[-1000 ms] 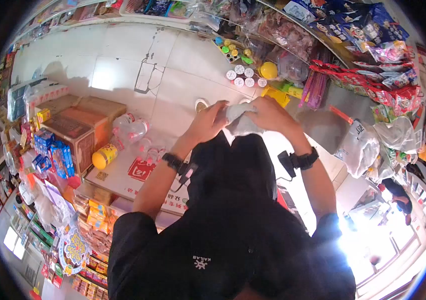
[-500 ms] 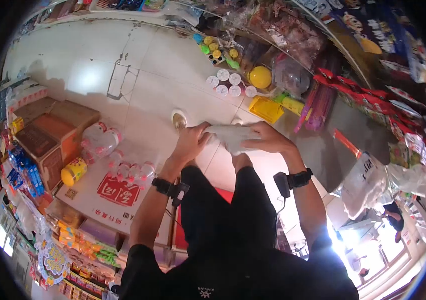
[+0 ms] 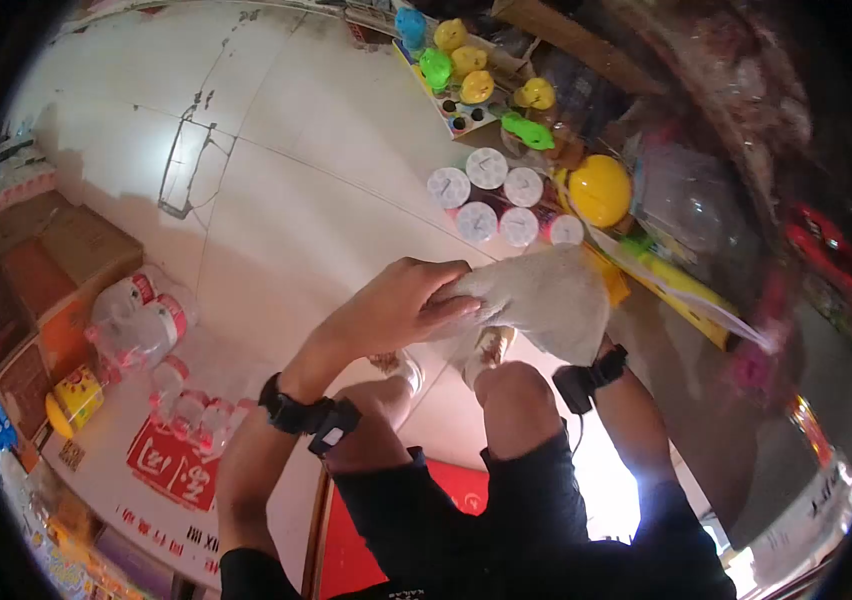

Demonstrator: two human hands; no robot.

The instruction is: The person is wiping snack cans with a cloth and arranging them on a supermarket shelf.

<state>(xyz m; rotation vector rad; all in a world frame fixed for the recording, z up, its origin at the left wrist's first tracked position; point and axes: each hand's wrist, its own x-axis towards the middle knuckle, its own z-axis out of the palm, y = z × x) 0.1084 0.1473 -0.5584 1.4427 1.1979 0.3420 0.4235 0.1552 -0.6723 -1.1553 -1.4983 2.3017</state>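
A pale grey cloth point(image 3: 536, 295) hangs between my hands in the middle of the view. My left hand point(image 3: 411, 305) pinches its left end between thumb and fingers. The cloth covers my right hand, whose fingers do not show; only the wrist with its black band appears below the cloth's right edge. Just beyond the cloth stand several round white-topped containers point(image 3: 487, 168) and a yellow ball point(image 3: 599, 190).
Toy figures point(image 3: 476, 86) sit on a spotted board at the upper middle. Cardboard boxes point(image 3: 76, 245), pink-capped bottles point(image 3: 151, 320) and a yellow bottle point(image 3: 76, 400) are at the left, by a white carton point(image 3: 126, 490). Packaged goods line the right.
The view has come closer to the containers and toys. The cloth is now spread over my right hand, whose fingers showed before. My left hand still holds its left end.
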